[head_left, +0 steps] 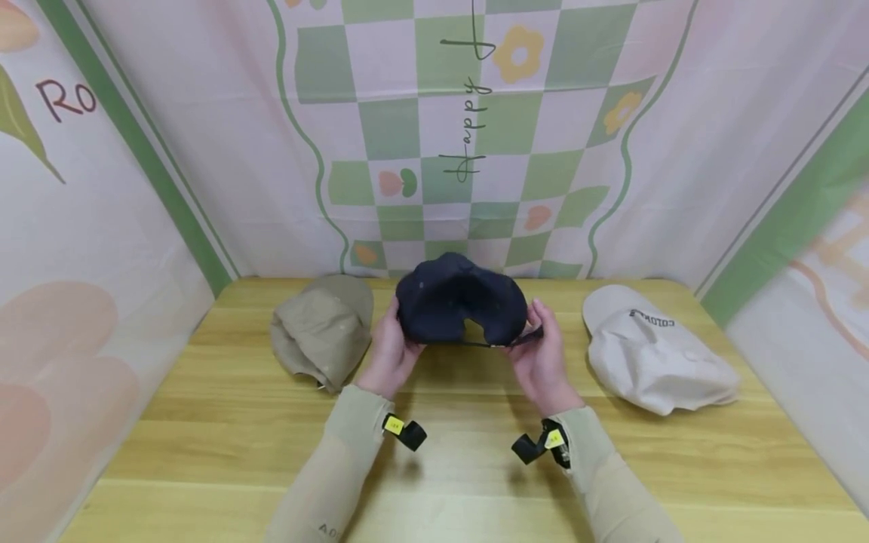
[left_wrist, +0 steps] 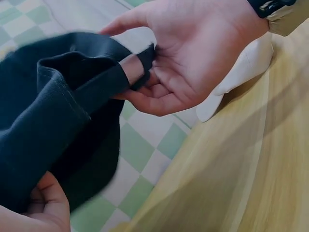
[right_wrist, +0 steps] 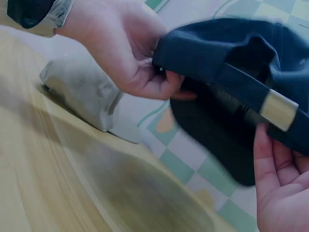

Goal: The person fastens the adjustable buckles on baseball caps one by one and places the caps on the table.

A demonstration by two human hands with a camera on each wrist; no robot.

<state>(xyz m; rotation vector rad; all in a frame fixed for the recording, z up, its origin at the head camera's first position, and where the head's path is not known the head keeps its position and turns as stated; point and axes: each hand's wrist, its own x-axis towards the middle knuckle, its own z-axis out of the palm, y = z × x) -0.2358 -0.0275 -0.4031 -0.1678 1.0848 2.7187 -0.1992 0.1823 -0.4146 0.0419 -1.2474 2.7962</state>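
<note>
A navy baseball cap (head_left: 441, 298) is held up above the table between both hands, its back opening and strap towards me. My left hand (head_left: 392, 351) grips its left edge, thumb and fingers on the rim. On the other side my right hand (head_left: 543, 366) pinches the cap near the strap end. In the right wrist view a metal buckle (right_wrist: 280, 110) sits on the strap (right_wrist: 244, 86), close to the right fingertips (right_wrist: 262, 140). The dark brim (right_wrist: 217, 140) hangs below the crown there.
An olive-beige cap (head_left: 322, 324) lies on the wooden table (head_left: 448, 483) to the left. To the right lies a whitish cap (head_left: 652, 354) with dark lettering. A checked cloth backdrop (head_left: 387, 128) rises behind the table, with printed cloth on both sides.
</note>
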